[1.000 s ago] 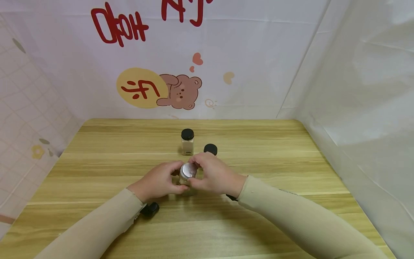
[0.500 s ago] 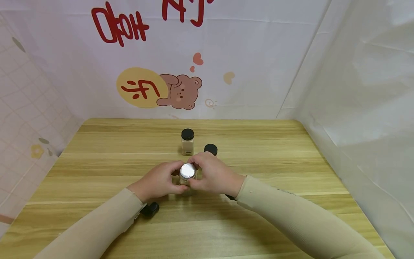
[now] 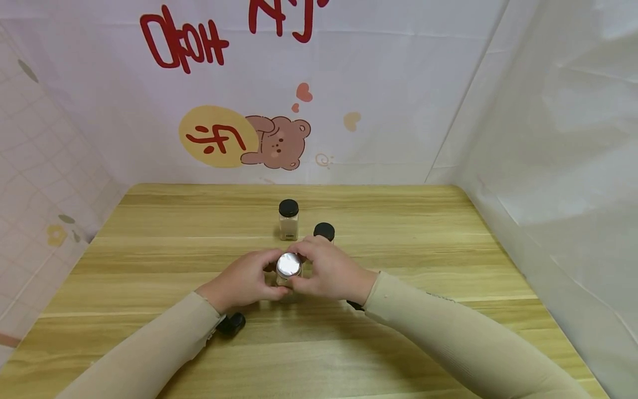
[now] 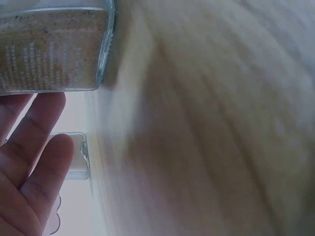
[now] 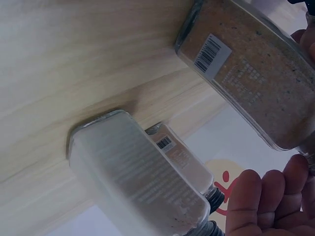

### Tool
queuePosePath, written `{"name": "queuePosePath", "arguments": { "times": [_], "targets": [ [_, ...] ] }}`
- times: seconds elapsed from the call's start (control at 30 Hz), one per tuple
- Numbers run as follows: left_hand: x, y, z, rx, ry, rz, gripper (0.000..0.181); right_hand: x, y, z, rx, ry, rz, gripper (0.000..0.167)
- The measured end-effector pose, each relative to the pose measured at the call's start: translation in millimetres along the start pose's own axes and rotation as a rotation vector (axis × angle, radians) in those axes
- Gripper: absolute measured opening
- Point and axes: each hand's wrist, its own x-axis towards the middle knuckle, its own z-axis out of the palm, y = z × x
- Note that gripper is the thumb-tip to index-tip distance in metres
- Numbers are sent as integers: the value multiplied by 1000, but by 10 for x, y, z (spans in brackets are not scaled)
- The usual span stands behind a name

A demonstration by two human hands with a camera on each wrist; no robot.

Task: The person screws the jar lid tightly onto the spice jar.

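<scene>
Reaching in from the near edge, two pale sleeves (image 3: pixel 142 346) lead to the hands, with a small black piece (image 3: pixel 232 323) at the left cuff. The left hand (image 3: pixel 244 280) curls round one side of a silver-topped jar (image 3: pixel 289 271); the right hand (image 3: pixel 334 271) holds the opposite side, thumb and finger close to the rim. Both grips are narrowed to the jar's width. It is upright near the middle of the table (image 3: pixel 408 238) and seems to rest on the wood.

Its clear walls look like glass: stiff, smooth, rather slippery and probably breakable if dropped. Full of speckled tan stuff (image 5: pixel 251 73), it should feel solid yet manageable in one hand. The flat sides below the shoulder look the surest place to hold; the silver top (image 3: pixel 288 263) looks thin, like foil, and best not pressed hard.

Against a second ago, that top gleams whiter, where it was greyer and shaded; the hands hold almost the same spots.

Farther back, a black-capped jar (image 3: pixel 324 231) shows partly behind the right hand, and beyond it stands another capped jar (image 3: pixel 288 223). Both are where they were. Last comes the wall (image 3: pixel 399 72), printed with a bear (image 3: pixel 282 144).
</scene>
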Motion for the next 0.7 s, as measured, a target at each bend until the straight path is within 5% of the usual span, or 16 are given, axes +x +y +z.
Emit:
{"name": "queuePosePath", "arguments": {
  "times": [0.7],
  "targets": [
    [0,-6,6,10,5,-7,50,-3,67,18,30,-7,-52,33]
  ]
}}
